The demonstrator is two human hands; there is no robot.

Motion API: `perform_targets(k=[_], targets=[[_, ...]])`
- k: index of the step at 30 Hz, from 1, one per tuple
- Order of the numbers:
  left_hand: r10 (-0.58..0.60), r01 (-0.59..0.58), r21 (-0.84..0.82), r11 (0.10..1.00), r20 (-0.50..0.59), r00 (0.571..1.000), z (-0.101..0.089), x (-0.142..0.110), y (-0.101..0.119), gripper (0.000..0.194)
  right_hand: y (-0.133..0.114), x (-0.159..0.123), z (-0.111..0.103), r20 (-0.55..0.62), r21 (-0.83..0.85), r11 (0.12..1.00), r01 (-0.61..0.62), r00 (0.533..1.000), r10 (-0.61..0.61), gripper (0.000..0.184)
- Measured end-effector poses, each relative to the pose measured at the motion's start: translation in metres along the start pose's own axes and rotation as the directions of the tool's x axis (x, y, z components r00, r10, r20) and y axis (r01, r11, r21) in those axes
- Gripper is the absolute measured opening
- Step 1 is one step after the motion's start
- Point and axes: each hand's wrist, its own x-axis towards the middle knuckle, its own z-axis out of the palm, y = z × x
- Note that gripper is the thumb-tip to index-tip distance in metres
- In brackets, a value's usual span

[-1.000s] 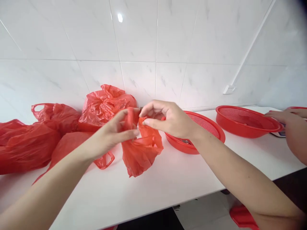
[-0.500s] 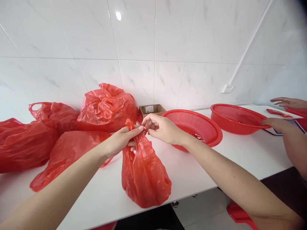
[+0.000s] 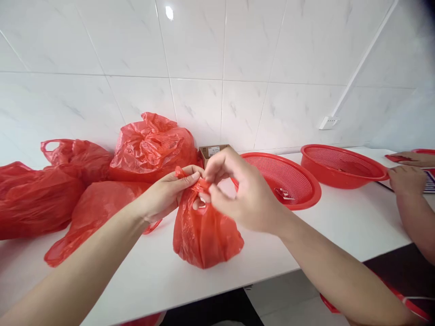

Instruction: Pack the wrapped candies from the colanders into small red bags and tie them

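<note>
A filled red plastic bag (image 3: 207,240) stands near the front edge of the white table, its top gathered and twisted. My left hand (image 3: 173,188) pinches the gathered neck, thumb on top, with some fingers behind the plastic. My right hand (image 3: 243,190) is closed on the bag's handle part at the right of the neck, thumb and fingertips at the plastic. The exact fold between my right fingers is partly hidden.
Several red plastic bags (image 3: 152,149) lie on the left. A small cardboard box (image 3: 215,150) stands by the wall. Red baskets, one nearer (image 3: 314,192) and one farther (image 3: 343,179), sit on the right. A co-worker's hand (image 3: 406,181) touches the farther one, beside a scale (image 3: 430,179).
My right hand has come nearer and pulled plastic from the bag's neck rightward. The bag's bottom sits higher in view. The co-worker's far hand now holds the red item by the scale.
</note>
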Motion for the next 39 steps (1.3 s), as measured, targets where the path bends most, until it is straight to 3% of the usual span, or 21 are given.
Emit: perform_targets(k=[2,4,6,7,9,11,12,15,17,19,21,25,27,28,30,32,33,34,36,37,39], targets=[[0.037,-0.042,0.094,0.995,0.054,0.998,-0.002,-0.003,0.004,0.012,-0.008,-0.004,0.003,0.089,0.015,0.994,0.109,0.99,-0.109,0.021],[0.022,-0.044,0.296,0.954,0.078,0.997,-0.002,-0.005,0.005,0.009,-0.002,-0.005,0.008,0.054,0.05,0.994,0.097,0.994,-0.1,0.018],[0.036,-0.06,0.541,0.839,0.054,0.998,0.0,-0.007,0.002,0.007,0.017,-0.005,0.013,-0.006,0.1,0.992,-0.08,0.997,0.081,0.019],[0.067,-0.066,0.657,0.751,0.024,0.997,0.0,-0.007,-0.002,0.007,0.029,-0.005,0.017,0.004,0.115,0.971,-0.211,0.977,0.212,0.021],[0.205,-0.068,0.839,0.54,-0.053,0.977,0.0,-0.006,-0.013,0.013,0.049,-0.007,0.023,0.096,0.12,0.883,-0.454,0.89,0.445,0.028],[0.388,-0.054,0.939,0.34,-0.088,0.917,-0.001,-0.005,-0.025,0.02,0.062,-0.01,0.029,0.197,0.114,0.811,-0.573,0.813,0.547,0.034],[0.473,-0.061,0.963,0.262,-0.073,0.878,-0.001,-0.005,-0.031,0.023,0.065,-0.012,0.031,0.23,0.123,0.803,-0.583,0.804,0.549,0.037],[0.637,-0.144,0.983,0.115,0.038,0.77,-0.003,-0.005,-0.042,0.027,0.064,-0.017,0.033,0.258,0.158,0.848,-0.506,0.85,0.459,0.038],[0.661,-0.174,0.981,0.089,0.073,0.747,-0.005,-0.007,-0.043,0.03,0.061,-0.018,0.028,0.247,0.124,0.889,-0.44,0.882,0.402,0.025],[0.642,-0.169,0.982,0.083,0.077,0.763,-0.009,-0.011,-0.044,0.03,0.06,-0.02,0.018,0.225,-0.003,0.914,-0.405,0.89,0.395,0.025],[0.588,-0.143,0.987,0.07,0.074,0.806,-0.014,-0.022,-0.049,0.03,0.065,-0.02,0.004,0.155,-0.217,0.892,-0.397,0.888,0.433,0.031],[0.36,-0.104,0.994,0.023,0.088,0.929,-0.01,-0.058,-0.064,0.027,0.093,-0.018,-0.024,-0.087,-0.609,0.646,-0.461,0.847,0.524,0.029],[0.245,-0.126,0.989,0.072,0.105,0.964,0.0,-0.075,-0.067,0.029,0.107,-0.016,-0.028,-0.11,-0.665,0.567,-0.486,0.814,0.57,0.027],[0.197,-0.124,0.982,0.143,0.095,0.976,0.004,-0.08,-0.066,0.029,0.112,-0.015,-0.027,-0.096,-0.671,0.558,-0.488,0.804,0.587,0.027],[0.117,-0.057,0.914,0.401,0.011,0.993,0.011,-0.08,-0.062,0.029,0.113,-0.012,-0.019,-0.066,-0.658,0.579,-0.482,0.803,0.593,0.028],[0.032,0.056,0.639,0.767,-0.125,0.992,0.012,-0.069,-0.057,0.035,0.103,-0.01,-0.009,-0.027,-0.577,0.671,-0.465,0.832,0.554,0.031],[-0.013,0.093,0.406,0.909,-0.196,0.98,0.011,-0.06,-0.056,0.039,0.096,-0.009,-0.004,0.004,-0.502,0.741,-0.445,0.856,0.517,0.032],[-0.062,0.106,0.16,0.982,-0.258,0.964,0.01,-0.05,-0.056,0.04,0.087,-0.008,0.0,0.037,-0.41,0.814,-0.412,0.884,0.466,0.032],[-0.145,0.09,-0.187,0.978,-0.305,0.941,0.011,-0.03,-0.059,0.036,0.071,-0.006,0.006,0.109,-0.239,0.92,-0.312,0.932,0.345,0.029],[-0.168,0.094,-0.25,0.964,-0.292,0.942,0.013,-0.022,-0.062,0.032,0.065,-0.005,0.008,0.143,-0.196,0.944,-0.264,0.945,0.294,0.027],[-0.189,0.141,-0.22,0.965,-0.215,0.958,0.019,-0.011,-0.068,0.024,0.057,-0.004,0.012,0.214,-0.18,0.964,-0.194,0.949,0.231,0.026]])
